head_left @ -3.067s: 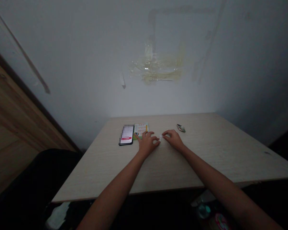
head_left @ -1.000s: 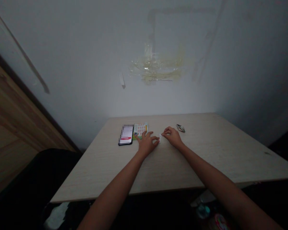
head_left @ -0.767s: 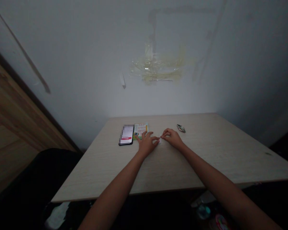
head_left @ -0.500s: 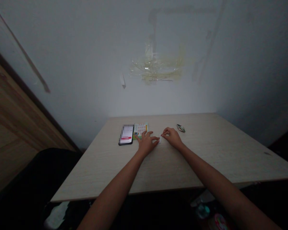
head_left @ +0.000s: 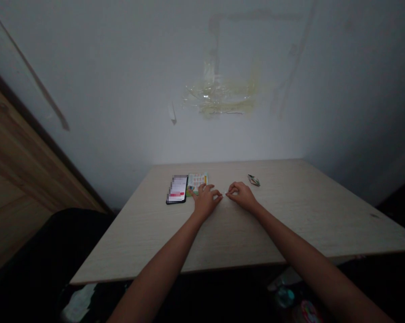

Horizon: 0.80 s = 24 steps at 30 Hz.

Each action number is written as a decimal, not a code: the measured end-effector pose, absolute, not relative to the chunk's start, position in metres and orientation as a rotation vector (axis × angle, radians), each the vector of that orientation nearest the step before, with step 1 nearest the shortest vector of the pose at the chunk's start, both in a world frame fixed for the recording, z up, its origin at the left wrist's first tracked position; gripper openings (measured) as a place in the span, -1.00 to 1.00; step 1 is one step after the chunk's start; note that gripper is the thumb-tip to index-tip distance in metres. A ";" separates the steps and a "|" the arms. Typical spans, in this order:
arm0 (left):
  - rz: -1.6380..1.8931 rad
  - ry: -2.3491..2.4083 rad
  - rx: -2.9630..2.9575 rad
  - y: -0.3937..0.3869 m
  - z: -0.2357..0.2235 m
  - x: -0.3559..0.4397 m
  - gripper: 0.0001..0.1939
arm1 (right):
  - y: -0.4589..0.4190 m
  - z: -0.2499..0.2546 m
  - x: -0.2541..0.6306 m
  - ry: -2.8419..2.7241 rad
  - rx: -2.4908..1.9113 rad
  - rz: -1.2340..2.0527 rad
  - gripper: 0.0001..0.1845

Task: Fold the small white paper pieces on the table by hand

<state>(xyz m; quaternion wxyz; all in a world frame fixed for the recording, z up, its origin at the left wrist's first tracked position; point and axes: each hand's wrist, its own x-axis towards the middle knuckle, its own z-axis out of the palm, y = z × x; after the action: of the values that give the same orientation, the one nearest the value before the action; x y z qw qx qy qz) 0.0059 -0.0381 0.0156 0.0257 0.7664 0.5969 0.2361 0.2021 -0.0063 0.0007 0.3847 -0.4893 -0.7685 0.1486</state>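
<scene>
Left hand: the left hand (head_left: 205, 202) lies palm down at frame centre, fingers loosely spread, the tips just beside the small white piece and the heel toward the near edge of the worktop; nothing held that I can see

Right hand: the right hand (head_left: 243, 196) is curled, thumb and fingertips bunched at the right end of the small white piece; it may be pinching, but the contact is too small to tell

Small white piece: the small white piece (head_left: 225, 193) sits between the two hands near frame centre, on or just above the surface; its shape is unclear

Handling: a piece this small seems best worked with the fingertips alone, low against the surface, with both hands close and steady

Worktop: the pale wood-grain worktop (head_left: 290, 224) fills the lower middle of the frame

Phone: a black phone (head_left: 176, 189), screen pixelated, lies flat left of the hands

Card: a printed card (head_left: 196, 183) with orange squares on green lies just right of the phone, touching the left hand's fingers or nearly so

Wrapper: a crumpled silvery wrapper (head_left: 253, 180) lies beyond the right hand, toward the far edge

Wall: the white wall (head_left: 243, 54) behind carries yellowed tape residue (head_left: 221, 96) at upper centre
</scene>
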 end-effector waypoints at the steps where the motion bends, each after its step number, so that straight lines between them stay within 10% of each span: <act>1: 0.726 1.846 2.364 -0.038 0.016 0.006 -0.81 | -0.007 0.001 0.202 -1.955 -1.245 0.381 -0.88; 24: 0.605 1.818 2.330 -0.034 0.017 0.004 -0.81 | 0.010 -0.007 0.202 -1.834 -1.368 0.365 -0.84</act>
<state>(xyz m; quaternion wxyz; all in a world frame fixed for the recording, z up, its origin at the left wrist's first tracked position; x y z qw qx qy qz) 0.0036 -0.0344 0.0171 0.0626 0.7708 0.6016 0.2000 0.2016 0.0102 -0.0068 0.4006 -0.5409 -0.7253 0.1445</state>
